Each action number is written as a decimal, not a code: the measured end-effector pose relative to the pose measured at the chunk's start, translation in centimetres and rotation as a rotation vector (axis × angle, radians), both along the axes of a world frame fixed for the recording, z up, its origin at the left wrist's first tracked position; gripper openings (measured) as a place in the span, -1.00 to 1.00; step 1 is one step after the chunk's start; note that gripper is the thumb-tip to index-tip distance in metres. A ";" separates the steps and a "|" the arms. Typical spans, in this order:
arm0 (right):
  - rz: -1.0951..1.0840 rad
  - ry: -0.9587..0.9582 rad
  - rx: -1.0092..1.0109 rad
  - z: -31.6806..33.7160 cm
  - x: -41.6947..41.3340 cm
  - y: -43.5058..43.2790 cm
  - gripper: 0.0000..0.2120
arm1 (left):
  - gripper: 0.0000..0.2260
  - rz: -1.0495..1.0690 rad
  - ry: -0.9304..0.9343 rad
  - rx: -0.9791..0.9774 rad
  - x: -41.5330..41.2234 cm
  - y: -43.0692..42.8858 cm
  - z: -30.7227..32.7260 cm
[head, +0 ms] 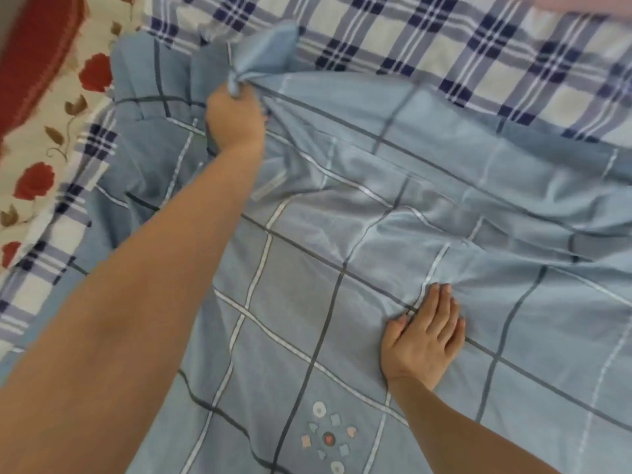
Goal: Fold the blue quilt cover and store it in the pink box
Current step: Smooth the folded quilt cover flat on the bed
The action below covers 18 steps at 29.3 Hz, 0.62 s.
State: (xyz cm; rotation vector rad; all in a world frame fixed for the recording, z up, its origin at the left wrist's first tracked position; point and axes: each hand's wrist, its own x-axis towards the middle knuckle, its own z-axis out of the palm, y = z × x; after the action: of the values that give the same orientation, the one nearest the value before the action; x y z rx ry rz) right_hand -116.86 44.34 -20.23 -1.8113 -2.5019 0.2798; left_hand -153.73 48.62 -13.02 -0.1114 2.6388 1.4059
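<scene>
At the far left lies a flowered cloth (pixel 41 155) with red blooms, and beside it a checked bedsheet (pixel 427 39) runs under everything. The blue quilt cover (pixel 307 268) lies spread on that sheet, rumpled along its far edge and smoother toward the person.

The left hand (pixel 234 118) reaches forward with its fingers closed around a bunched corner of the cover, lifting it slightly off the bed. Further right, the right hand (pixel 424 336) rests flat with straight fingers, pressing the cover down where creases gather.

The step looks like bringing that corner across to make a fold, with the task at an early stage. To do it well, the person should hold the pressing hand firm as an anchor, so the fabric pivots rather than drags. The gripped corner should travel low and taut, then land square on the matching edge, with the printed grid lines as a guide. The wrinkles between the hands want smoothing before the next fold.

At the top right a pink strip (pixel 581 3) shows; whether it is the box cannot be told.
</scene>
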 end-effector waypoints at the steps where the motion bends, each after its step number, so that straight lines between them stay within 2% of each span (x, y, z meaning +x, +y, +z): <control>1: 0.004 0.002 0.014 0.0 0.1 0.0 -0.37 | -0.77 0.049 -0.003 0.051 -1.7 -0.6 0.6; 5: 0.001 0.034 0.068 -0.2 -0.2 0.0 -0.39 | -0.71 0.023 -0.051 -0.072 -5.9 -0.6 2.0; 8: 0.006 0.045 0.131 -0.6 -0.2 0.0 -0.42 | -0.63 -0.131 -0.112 -0.008 -5.5 0.9 1.2; 11: 0.006 0.070 0.204 -1.0 -0.8 0.1 -0.44 | -0.27 -0.278 -0.122 -0.065 -4.3 1.5 -0.1; 12: 0.002 0.076 0.197 -1.1 -1.0 0.1 -0.43 | -0.21 -0.280 -0.075 -0.175 -3.6 1.4 -0.4; 14: 0.006 0.090 0.139 -1.0 -1.3 0.3 -0.40 | -0.22 -0.394 0.184 -0.529 -1.7 0.6 -0.8; 15: 0.007 0.087 0.114 -0.9 -1.4 0.4 -0.39 | -0.27 -0.556 0.355 -0.659 -0.7 0.1 -1.0; 17: 0.009 0.058 0.090 -0.9 -1.2 0.3 -0.38 | -0.37 -1.051 0.695 -0.751 0.7 -1.4 -2.0; 18: 0.014 0.056 0.093 -0.8 -1.1 0.2 -0.38 | -0.41 -1.261 0.799 -0.801 0.7 -2.2 -2.7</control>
State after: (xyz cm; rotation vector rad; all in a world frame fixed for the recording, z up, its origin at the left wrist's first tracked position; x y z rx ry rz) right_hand -117.95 44.55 -21.03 -1.7274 -2.4483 0.2079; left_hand -153.01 46.41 -15.76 1.9166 2.5203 -0.0946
